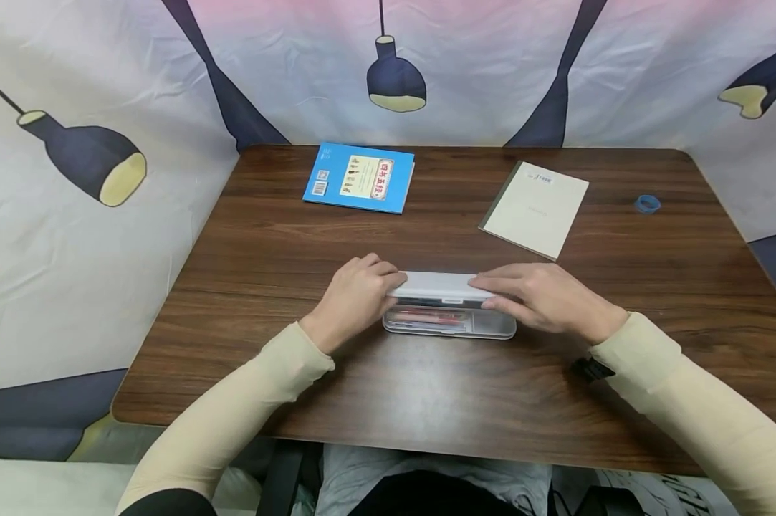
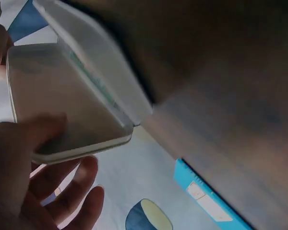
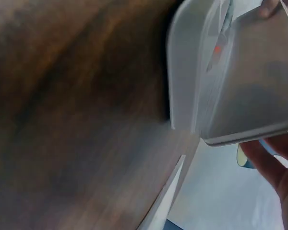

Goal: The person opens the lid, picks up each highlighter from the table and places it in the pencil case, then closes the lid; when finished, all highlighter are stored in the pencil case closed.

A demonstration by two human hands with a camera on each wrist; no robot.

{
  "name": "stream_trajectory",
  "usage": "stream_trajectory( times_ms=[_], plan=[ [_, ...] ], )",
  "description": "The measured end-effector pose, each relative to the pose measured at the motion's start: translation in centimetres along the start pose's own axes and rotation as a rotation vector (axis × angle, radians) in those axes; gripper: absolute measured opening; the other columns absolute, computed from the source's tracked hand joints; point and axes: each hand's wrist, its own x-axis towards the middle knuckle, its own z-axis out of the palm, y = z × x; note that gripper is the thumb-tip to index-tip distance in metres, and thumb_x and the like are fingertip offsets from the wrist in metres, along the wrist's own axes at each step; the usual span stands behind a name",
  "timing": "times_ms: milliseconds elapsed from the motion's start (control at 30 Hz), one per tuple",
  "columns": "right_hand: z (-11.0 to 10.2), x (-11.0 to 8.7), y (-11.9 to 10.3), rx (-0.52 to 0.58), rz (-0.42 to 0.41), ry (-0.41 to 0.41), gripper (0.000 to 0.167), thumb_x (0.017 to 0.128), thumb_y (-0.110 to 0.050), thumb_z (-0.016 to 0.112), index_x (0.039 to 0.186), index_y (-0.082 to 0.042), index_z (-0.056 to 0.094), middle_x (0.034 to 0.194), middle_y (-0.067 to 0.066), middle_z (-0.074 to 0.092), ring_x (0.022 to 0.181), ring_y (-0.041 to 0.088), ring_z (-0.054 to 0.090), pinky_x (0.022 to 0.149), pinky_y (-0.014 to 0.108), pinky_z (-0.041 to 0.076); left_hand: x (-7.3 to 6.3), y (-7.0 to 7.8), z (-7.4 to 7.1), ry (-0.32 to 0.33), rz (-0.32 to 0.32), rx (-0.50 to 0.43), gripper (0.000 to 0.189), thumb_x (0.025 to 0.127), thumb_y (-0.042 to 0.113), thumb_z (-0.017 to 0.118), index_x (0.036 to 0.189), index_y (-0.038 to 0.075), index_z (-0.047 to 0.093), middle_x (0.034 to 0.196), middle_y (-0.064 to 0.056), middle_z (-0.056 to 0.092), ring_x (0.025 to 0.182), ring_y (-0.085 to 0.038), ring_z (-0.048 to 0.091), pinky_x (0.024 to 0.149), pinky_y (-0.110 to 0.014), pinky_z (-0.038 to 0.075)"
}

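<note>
A light grey pencil case (image 1: pixel 494 327) lies on the table in front of the person, its white lid (image 1: pixel 439 284) raised at a slant over the base. Reddish pens (image 1: pixel 433 317) show inside the base. At the lid's left end the left hand (image 1: pixel 362 290) grips it; in the left wrist view the thumb lies on the inner face of the lid (image 2: pixel 72 96) and the other fingers are behind. The right hand (image 1: pixel 539 295) holds the lid's right end, fingers on top and thumb at the front edge. Fingers also reach behind the lid (image 3: pixel 259 100) in the right wrist view.
Toward the back of the brown table (image 1: pixel 265 251) lie a blue book (image 1: pixel 329 175) and, to its right, a cream notebook (image 1: pixel 536 208). A blue tape roll (image 1: pixel 648 204) sits at the far right. Printed cloth (image 1: pixel 478 72) hangs behind the table.
</note>
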Motion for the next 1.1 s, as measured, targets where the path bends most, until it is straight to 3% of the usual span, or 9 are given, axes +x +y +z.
stream_trajectory(
  times_ms=[167,267,367,567,1100],
  plan=[
    [0.2,-0.7,-0.7,0.044,0.103,-0.128,0.039,0.099,-0.036,0.061,0.135,-0.02,0.065,0.138,0.003,0.061,0.125,0.021,0.059,0.095,0.047,0.052,-0.5,0.2,0.9,-0.105,0.022,-0.166,0.052,0.091,0.052,0.068,0.124,0.012,0.072,0.125,-0.004,0.069,0.117,-0.021,0.06,0.101,-0.041,0.047],
    [0.5,-0.9,-1.1,0.073,0.129,-0.173,0.043,0.098,-0.039,0.063,0.136,-0.02,0.063,0.144,0.005,0.056,0.132,0.023,0.053,0.099,0.048,0.049,-0.6,0.2,1.2,-0.169,0.026,-0.27,0.051,0.096,0.052,0.06,0.129,0.014,0.069,0.135,-0.003,0.064,0.129,-0.022,0.055,0.11,-0.041,0.042],
    [0.8,-1.1,-1.1,0.083,0.11,-0.17,0.045,0.096,-0.038,0.067,0.136,-0.018,0.064,0.146,0.008,0.054,0.135,0.025,0.05,0.103,0.048,0.046,-0.6,0.2,1.4,-0.191,0.034,-0.317,0.045,0.099,0.044,0.059,0.13,0.013,0.068,0.139,-0.006,0.061,0.133,-0.024,0.052,0.112,-0.041,0.04],
    [1.4,-1.6,-1.1,0.073,0.073,-0.14,0.047,0.091,-0.032,0.073,0.134,-0.015,0.065,0.145,0.012,0.054,0.136,0.028,0.049,0.106,0.048,0.044,-0.2,0.5,1.7,-0.203,0.055,-0.309,0.043,0.096,0.039,0.066,0.128,0.011,0.069,0.14,-0.01,0.059,0.134,-0.027,0.051,0.112,-0.041,0.04],
    [1.4,-1.9,-1.1,0.103,0.106,-0.137,0.048,0.091,-0.033,0.074,0.135,-0.014,0.065,0.146,0.011,0.054,0.137,0.028,0.048,0.106,0.049,0.044,0.1,0.8,1.7,-0.207,0.089,-0.288,0.04,0.096,0.036,0.067,0.126,0.01,0.071,0.139,-0.012,0.06,0.134,-0.03,0.051,0.112,-0.04,0.04]
  ],
)
